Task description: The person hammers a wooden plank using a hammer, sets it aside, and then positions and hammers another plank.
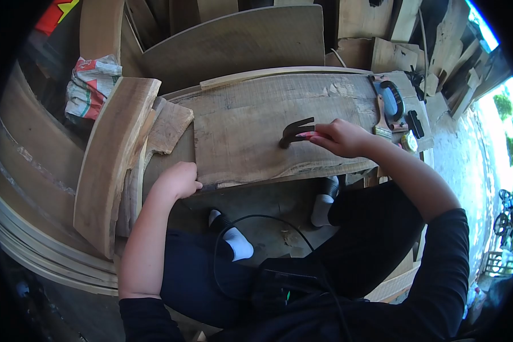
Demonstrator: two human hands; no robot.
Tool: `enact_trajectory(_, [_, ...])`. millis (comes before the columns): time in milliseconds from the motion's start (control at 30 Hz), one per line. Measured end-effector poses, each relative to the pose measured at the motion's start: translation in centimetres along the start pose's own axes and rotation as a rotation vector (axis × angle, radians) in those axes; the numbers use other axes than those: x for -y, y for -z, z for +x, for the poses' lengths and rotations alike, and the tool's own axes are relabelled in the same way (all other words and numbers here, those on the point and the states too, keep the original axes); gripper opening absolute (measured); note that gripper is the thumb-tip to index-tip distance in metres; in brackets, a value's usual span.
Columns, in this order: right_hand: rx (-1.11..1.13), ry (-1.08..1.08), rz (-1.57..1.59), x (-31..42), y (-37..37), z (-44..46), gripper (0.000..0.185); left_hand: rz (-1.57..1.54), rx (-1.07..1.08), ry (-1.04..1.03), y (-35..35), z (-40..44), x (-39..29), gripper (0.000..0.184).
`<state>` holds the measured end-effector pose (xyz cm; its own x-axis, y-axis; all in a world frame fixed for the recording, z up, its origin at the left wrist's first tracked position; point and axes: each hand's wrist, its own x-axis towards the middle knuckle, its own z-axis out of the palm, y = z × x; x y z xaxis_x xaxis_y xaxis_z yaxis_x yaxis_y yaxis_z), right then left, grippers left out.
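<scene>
At twelve o'clock, the right hand [344, 138] is gripping a dark metal hammer [289, 133] over a brown wooden board [239, 142]; the left hand [179, 178], grip unclear, is touching its eight-o'clock corner, risking slippage if pressing loosely.

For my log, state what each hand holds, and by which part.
The right hand holds a hammer by its handle; the left hand is at the board, its grip unclear.

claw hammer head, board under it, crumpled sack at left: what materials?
Hammer head: probably steel; dark, dull, brownish, maybe rusted.
Board: wood, seemingly unvarnished; grain shows, little shine.
Sack: likely plastic, weave unclear; printed colours, crumpled folds.
</scene>
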<state>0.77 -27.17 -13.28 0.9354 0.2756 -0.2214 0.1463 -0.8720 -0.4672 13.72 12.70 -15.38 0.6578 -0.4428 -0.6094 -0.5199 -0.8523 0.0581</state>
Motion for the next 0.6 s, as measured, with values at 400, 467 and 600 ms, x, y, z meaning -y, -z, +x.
enact_trajectory(400, [0.089, -0.028, -0.025, 1.5, 0.1, 1.7, 0.042, -0.095, 0.080, 0.000, -0.2, 0.2, 0.2, 0.023])
enact_trajectory(467, [0.100, -0.012, -0.015, 2.5, 0.0, 2.4, 0.042, -0.100, 0.087, -0.036, 0.0, 0.0, 0.3, 0.024])
enact_trajectory(600, [0.111, 0.033, 0.004, 3.8, -0.5, 3.8, 0.041, -0.124, 0.082, -0.032, -0.3, 0.1, 0.6, 0.023])
